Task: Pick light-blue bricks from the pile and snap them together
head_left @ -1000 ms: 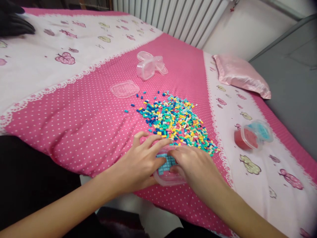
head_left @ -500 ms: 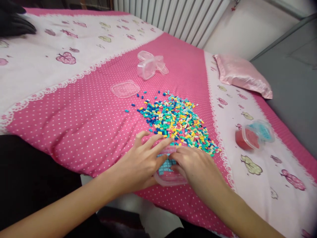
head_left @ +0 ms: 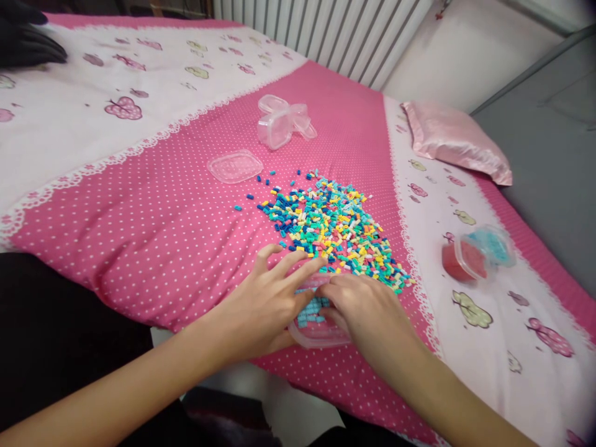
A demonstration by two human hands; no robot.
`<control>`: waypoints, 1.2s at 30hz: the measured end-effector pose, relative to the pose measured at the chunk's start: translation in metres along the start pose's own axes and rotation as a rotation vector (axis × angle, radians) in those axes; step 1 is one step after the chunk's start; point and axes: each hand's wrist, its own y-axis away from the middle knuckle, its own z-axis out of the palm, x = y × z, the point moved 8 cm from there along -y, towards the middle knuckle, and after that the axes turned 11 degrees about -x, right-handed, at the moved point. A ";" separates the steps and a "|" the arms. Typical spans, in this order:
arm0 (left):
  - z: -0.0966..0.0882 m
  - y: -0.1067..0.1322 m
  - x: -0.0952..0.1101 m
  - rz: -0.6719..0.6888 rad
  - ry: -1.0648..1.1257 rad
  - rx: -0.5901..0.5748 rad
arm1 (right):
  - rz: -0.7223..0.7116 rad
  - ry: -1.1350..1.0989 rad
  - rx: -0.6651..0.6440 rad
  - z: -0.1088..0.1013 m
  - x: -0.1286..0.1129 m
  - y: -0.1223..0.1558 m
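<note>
A clear plastic container [head_left: 321, 338] lies on the pink dotted bedspread close in front of me, with light blue toy bricks [head_left: 311, 312] in rows on its bottom. My left hand [head_left: 274, 298] rests over its left side, fingers spread; one finger reaches in over the bricks, touching or nearly touching them. My right hand [head_left: 365, 304] bends over the right side, fingers curled together inside the container at the bricks. What its fingertips pinch is hidden. Just beyond both hands spreads a pile of small multicoloured bricks [head_left: 338, 226].
Beyond the pile lie a clear lid [head_left: 235, 167] and some clear empty containers [head_left: 275, 129]. At right stand a container of red bricks [head_left: 459, 261] and one of light blue bricks [head_left: 496, 245]. A pink pillow [head_left: 454, 136] and a black-gloved hand [head_left: 32, 46] are farther off.
The light blue bricks in the container sit slightly differently under my fingers. Both hands keep nearly the same place.
</note>
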 end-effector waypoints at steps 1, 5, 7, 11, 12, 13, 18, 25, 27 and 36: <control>0.000 0.000 0.000 0.000 0.003 -0.002 | 0.001 -0.007 0.001 -0.001 0.001 0.001; 0.000 -0.001 -0.001 -0.003 0.020 0.001 | 0.008 -0.071 0.030 -0.006 0.008 0.008; 0.000 -0.001 -0.001 -0.002 0.026 -0.001 | -0.012 -0.098 0.055 -0.008 0.008 0.010; 0.001 -0.001 0.000 0.002 0.027 0.000 | -0.057 -0.080 0.054 -0.008 0.002 0.007; 0.001 -0.001 0.000 0.002 0.025 0.002 | -0.057 -0.069 0.029 -0.007 0.000 0.005; 0.001 -0.001 -0.001 0.001 0.023 0.002 | -0.056 -0.059 -0.001 -0.005 -0.001 0.003; 0.001 -0.001 -0.002 -0.007 0.029 -0.013 | -0.053 -0.010 -0.072 -0.002 -0.002 -0.005; 0.000 -0.002 -0.001 -0.003 0.029 -0.013 | -0.044 0.036 -0.064 -0.005 -0.004 -0.003; 0.000 -0.002 -0.001 -0.004 0.031 -0.013 | -0.038 0.044 -0.075 -0.006 -0.006 -0.003; 0.000 -0.002 -0.001 -0.004 0.027 -0.008 | -0.030 0.042 -0.105 -0.005 -0.005 -0.006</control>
